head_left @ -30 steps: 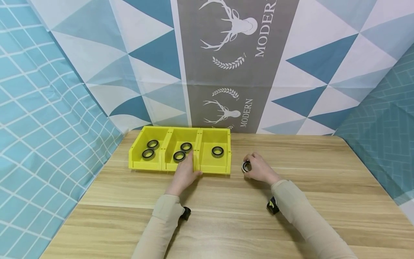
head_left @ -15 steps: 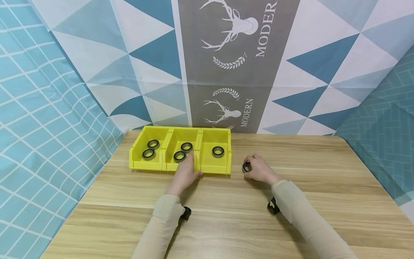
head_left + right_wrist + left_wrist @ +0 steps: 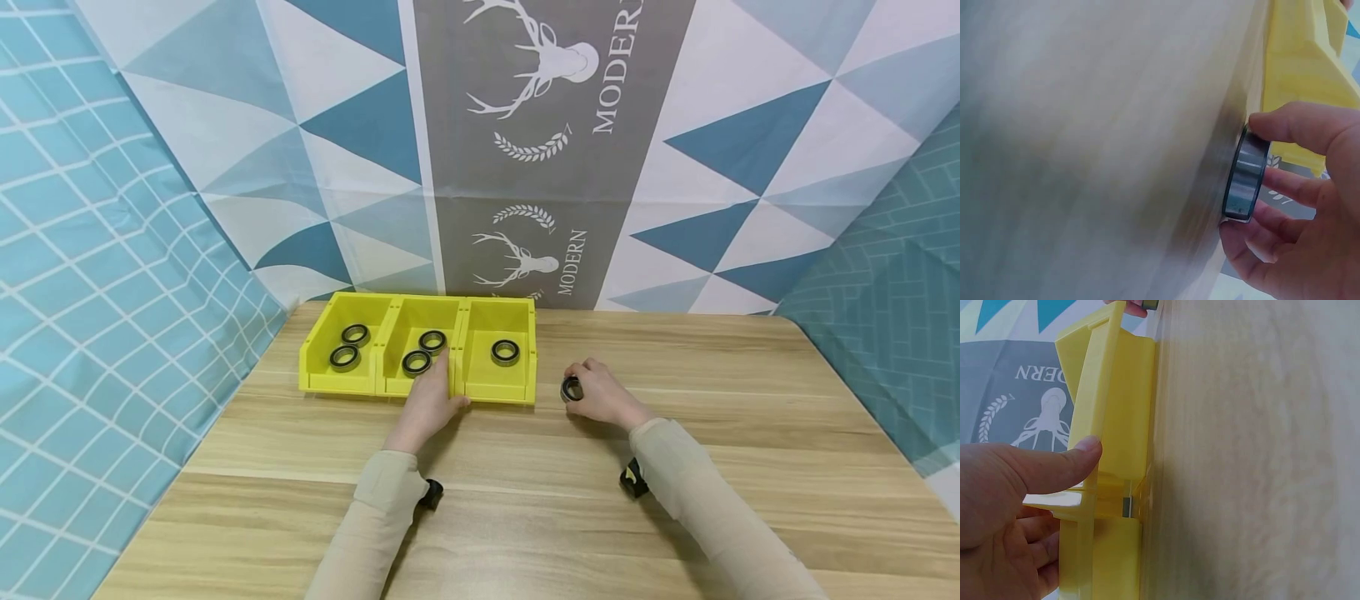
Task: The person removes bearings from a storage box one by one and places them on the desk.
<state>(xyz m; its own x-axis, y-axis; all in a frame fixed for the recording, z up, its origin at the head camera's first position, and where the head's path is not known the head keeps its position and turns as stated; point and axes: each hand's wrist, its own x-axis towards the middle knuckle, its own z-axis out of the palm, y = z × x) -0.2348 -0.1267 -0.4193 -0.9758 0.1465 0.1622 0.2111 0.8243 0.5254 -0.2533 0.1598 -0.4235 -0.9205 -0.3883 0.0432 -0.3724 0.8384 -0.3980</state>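
Three yellow bins (image 3: 495, 392) stand joined in a row near the back wall. My left hand (image 3: 427, 407) grips their front where the middle and right bins meet. Its thumb (image 3: 1060, 467) lies on the outer lip, and the other fingers curl over inside. To the right of the bins, my right hand (image 3: 606, 400) pinches a ball bearing (image 3: 1247, 178) by its rim, between thumb and fingers, low at the tabletop. The right bin holds one bearing (image 3: 505, 353). Two more, a nearer bearing (image 3: 416, 362) and a farther one (image 3: 432, 341), lie in the middle bin beside my left fingers.
In the left bin lie two more bearings, one in front (image 3: 344, 358) and one behind (image 3: 355, 335). Everything stands on a wood-grain table (image 3: 525, 517). A patterned cloth wall (image 3: 510, 175) rises right behind the bins, with blue tiled cloth (image 3: 97, 275) along the left.
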